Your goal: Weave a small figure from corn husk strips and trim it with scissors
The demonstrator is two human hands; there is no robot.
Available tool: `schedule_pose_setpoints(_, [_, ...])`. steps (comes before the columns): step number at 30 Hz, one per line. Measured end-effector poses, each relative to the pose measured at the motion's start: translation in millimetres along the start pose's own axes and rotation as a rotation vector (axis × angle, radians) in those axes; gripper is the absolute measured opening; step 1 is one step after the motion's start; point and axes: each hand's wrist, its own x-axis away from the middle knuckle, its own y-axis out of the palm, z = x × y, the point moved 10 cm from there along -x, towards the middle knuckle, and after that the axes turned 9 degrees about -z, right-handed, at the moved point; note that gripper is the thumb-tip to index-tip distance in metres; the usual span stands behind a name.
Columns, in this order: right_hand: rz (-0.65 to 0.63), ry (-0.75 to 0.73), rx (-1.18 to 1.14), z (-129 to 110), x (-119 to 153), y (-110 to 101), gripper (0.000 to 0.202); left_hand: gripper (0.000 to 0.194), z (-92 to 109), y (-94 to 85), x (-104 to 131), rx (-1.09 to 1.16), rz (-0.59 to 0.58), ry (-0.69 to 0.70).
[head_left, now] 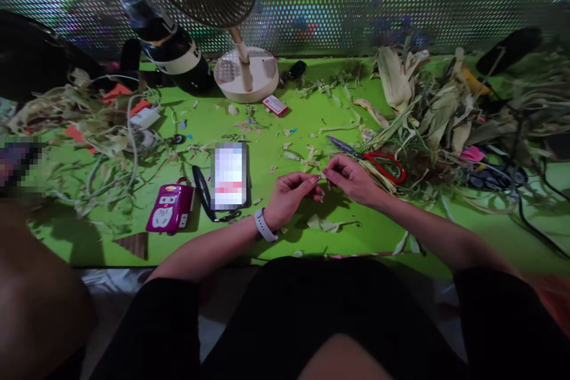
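From the head camera, I look down on a bright green tabletop point(276, 136) with both my hands over its near middle. My left hand point(291, 193), a pale band point(266, 225) around its wrist, has the thumb and index finger drawn together in a pinch, with the other fingers curled below. My right hand point(350, 178) faces it, also pinching, and the two sets of fingertips are just beside each other; whatever is between them is too small for me to make out. Pale plant scraps point(307, 157) lie just beyond my fingers, and a crumpled leaf point(327, 224) lies on the green nearer to me. The scissors point(364, 155) rest open-handled just past my right hand, their red loops to the right and the blades pointing left. Further right is a heap of dry husks point(396, 80) and stalks, tangled with thin green strands. To the left of my left hand lie a lit phone point(228, 175) with its screen blurred out, a black strap point(202, 190) beside it, then a purple socket block point(169, 208) and a brown triangular piece point(133, 245) at the near edge. A second tangle of dry stems point(102, 113) spreads at the left, with orange pieces among it. At the back stand a dark bottle point(180, 62) with a pale label, tilted in my view, and a fan point(231, 80) on a round white base, a small red and white box point(276, 105) near it. Behind everything runs a perforated screen point(333, 12). At the far left edge, another person's bare limb point(35, 273) shows as a blur.
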Motion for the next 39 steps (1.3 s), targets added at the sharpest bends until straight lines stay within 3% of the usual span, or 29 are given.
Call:
schedule_pose_setpoints(6, [0.037,0.052,-0.058,6.9,-0.2,-8.7,0.038,0.022,3.9,-5.8,-1.9,-0.015,0.029,0.046])
schedule_pose_setpoints(11, [-0.037,-0.003,0.254,-3.1,1.2,0.4,0.033,0.021,8.5,-3.5,-1.6,-0.049,0.013,0.079])
schedule_pose_setpoints(14, [-0.019,-0.063,0.359,-9.1,4.0,3.1,0.026,0.020,10.2,-3.5,-1.8,-0.062,0.013,0.088])
schedule_pose_setpoints(21, [-0.027,-0.058,0.350,-4.8,4.8,4.3,0.019,0.021,9.3,-6.0,-4.1,-0.017,0.045,0.083])
schedule_pose_setpoints(32, [0.003,-0.054,0.325,-7.4,4.3,1.4,0.030,0.030,4.9,-8.4,-2.4,-0.064,0.056,0.067])
schedule_pose_setpoints(39, [0.041,-0.030,0.280,-1.1,6.7,-1.3,0.027,0.021,9.2,-11.5,-0.1,-0.103,0.095,0.089])
